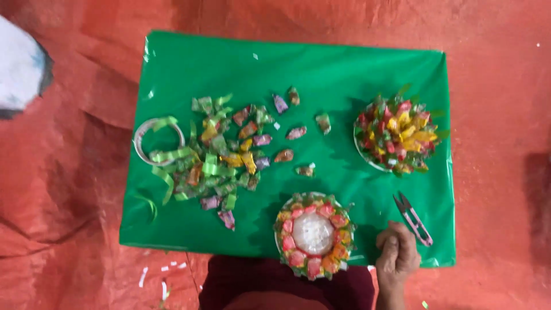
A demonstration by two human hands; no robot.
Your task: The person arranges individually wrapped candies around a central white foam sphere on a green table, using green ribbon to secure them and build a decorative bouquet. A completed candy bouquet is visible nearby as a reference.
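My right hand (397,252) rests curled on the front right edge of a green plastic sheet (321,63), fingers closed, with nothing visible in it. Just left of it stands a round white disc ringed with wrapped candies (313,234). Small thread snips (413,218) lie just above and to the right of the hand. A heap of loose wrapped candies and green ribbon bits (221,158) covers the sheet's left middle. My left hand is out of sight.
A finished candy-covered disc (398,133) sits at the right back. A roll of clear tape (158,140) with green ribbon lies at the left. Orange tarp (69,189) surrounds the sheet. A white object (17,66) sits at the far left.
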